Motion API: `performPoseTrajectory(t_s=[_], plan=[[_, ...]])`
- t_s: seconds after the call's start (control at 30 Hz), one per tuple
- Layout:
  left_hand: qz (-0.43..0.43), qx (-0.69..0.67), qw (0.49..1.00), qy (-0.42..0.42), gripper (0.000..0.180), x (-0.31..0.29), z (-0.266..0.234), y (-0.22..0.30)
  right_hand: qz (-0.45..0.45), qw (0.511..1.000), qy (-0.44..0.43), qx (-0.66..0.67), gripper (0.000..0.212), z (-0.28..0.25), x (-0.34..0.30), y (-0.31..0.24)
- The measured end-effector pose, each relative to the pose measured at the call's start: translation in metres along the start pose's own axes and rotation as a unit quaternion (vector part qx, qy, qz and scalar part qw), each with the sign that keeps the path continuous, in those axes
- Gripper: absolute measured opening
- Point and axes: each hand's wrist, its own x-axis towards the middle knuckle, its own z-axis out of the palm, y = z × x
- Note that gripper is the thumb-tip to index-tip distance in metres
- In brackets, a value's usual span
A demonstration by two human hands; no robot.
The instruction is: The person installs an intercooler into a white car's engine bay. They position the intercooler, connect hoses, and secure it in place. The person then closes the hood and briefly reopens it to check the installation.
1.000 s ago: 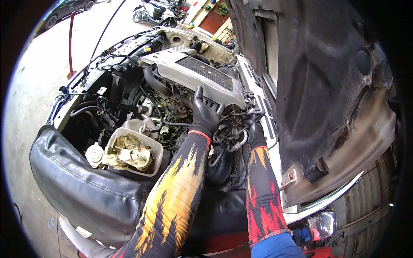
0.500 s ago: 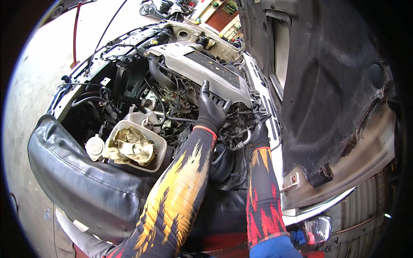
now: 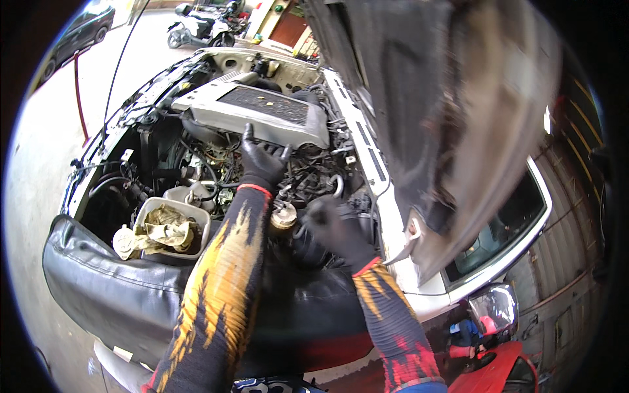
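Under the raised hood (image 3: 400, 98), the silver intercooler (image 3: 262, 108) sits over the engine (image 3: 314, 171) — access opened up, intercooler in place; what remains cannot be judged. Left hand (image 3: 263, 164): spread wide at intercooler's near edge, contact uncertain. Right hand (image 3: 337, 228): blurred, near the capped reservoir (image 3: 284, 216) — grip cannot be told. Engine detail behind both hands hidden.

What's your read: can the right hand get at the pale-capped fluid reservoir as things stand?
Probably yes: the right hand, though blurred, is just right of the reservoir, with nothing visible between them. The left forearm runs along the other side, leaving the right side freer.
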Motion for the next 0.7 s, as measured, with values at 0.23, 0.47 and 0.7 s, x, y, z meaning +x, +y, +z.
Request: performPoseTrajectory(t_s=[0.23,0.47,0.7], plan=[[0.005,0.085,0.996,0.02,0.102,0.0,-0.01,0.001,-0.002,0.974,-0.163,-0.16,0.029,-0.007,-0.005,-0.018],[0.027,0.139,0.986,0.084,0.11,0.001,-0.031,-0.001,0.027,0.992,-0.071,-0.099,0.032,-0.043,-0.015,0.0],[0.024,0.179,0.98,0.084,0.102,-0.008,-0.033,-0.01,0.023,0.987,0.1,0.126,0.018,-0.043,0.001,0.008]])
